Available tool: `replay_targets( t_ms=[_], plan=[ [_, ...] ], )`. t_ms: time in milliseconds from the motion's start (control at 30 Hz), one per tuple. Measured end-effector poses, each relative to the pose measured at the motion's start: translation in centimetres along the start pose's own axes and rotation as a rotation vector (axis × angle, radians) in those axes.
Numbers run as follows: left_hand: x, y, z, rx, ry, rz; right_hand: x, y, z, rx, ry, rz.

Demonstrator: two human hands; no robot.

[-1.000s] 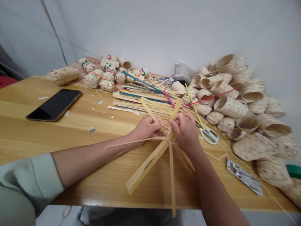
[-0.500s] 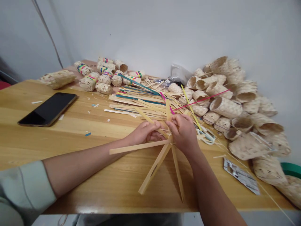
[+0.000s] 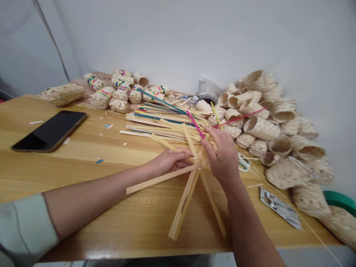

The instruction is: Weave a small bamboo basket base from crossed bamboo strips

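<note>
A star-shaped weave of pale bamboo strips [image 3: 182,209] hangs between my hands above the table, its strips spreading out from a small woven centre. My left hand [image 3: 178,160] is closed on its left side, thumb on top and fingers curled beneath. On the far right side, my right hand [image 3: 221,150] pinches an upright strip between thumb and fingers. Some right fingers are hidden behind the hand. A magenta strip [image 3: 195,124] shows just beyond my right fingertips, over a pile of loose strips [image 3: 155,124].
Finished woven tubes [image 3: 263,128] are heaped at the right by the wall; others with coloured bands [image 3: 102,97] stand at back left. A phone [image 3: 51,130] lies left. Scissors [image 3: 244,164], a foil packet [image 3: 279,207] and green tape [image 3: 340,201] are on the right.
My right hand has shifted slightly right and turned, uncovering more of the woven centre. An upright strip now leans left, free of the right fingers. The view has shifted a little.
</note>
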State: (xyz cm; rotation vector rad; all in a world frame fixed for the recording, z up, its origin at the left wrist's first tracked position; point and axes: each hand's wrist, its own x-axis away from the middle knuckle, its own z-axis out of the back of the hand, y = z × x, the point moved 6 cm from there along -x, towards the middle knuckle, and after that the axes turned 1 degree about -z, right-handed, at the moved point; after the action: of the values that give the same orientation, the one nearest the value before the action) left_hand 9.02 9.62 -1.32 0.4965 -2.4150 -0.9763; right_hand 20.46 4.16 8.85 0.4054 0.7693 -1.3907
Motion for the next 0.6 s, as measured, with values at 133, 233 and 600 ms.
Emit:
replay_targets(
  t_ms=[133,233,600],
  plan=[
    [0.2,0.9,0.3,0.017,0.070,-0.050,-0.2,2.0,2.9,0.148,0.072,-0.107],
    [0.4,1.4,-0.1,0.031,0.057,-0.091,-0.2,2.4,2.9,0.248,-0.056,-0.112],
    [0.7,2.1,-0.7,0.038,-0.039,-0.147,-0.7,0.9,1.0,0.204,-0.238,-0.038]
  ],
)
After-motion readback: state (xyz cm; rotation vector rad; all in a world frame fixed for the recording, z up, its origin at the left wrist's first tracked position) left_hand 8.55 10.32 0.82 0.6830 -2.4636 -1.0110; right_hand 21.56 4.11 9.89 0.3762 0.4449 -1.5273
